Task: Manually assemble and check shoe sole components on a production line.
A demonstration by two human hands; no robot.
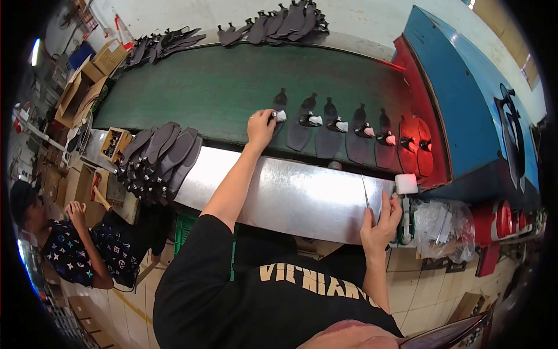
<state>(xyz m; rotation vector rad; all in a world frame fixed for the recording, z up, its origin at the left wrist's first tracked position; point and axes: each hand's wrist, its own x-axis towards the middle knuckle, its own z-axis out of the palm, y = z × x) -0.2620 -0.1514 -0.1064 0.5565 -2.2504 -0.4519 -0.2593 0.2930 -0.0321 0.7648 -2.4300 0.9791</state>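
On the green conveyor belt, my left hand closes its fingers at the middle of a dark sandal, by a white piece on it. To the right of it, several similar sandals lie in a row, toes and heels lined up, each with a light piece at the strap. Lower right, my right hand is closed around a thin pointed tool, its tip up, over the metal ledge. The tool's exact kind cannot be made out.
A blue and red machine casts red light on the last sandals. Dark soles pile up on the left and along the far edge. A white block and a plastic bag stand right. A person sits at left.
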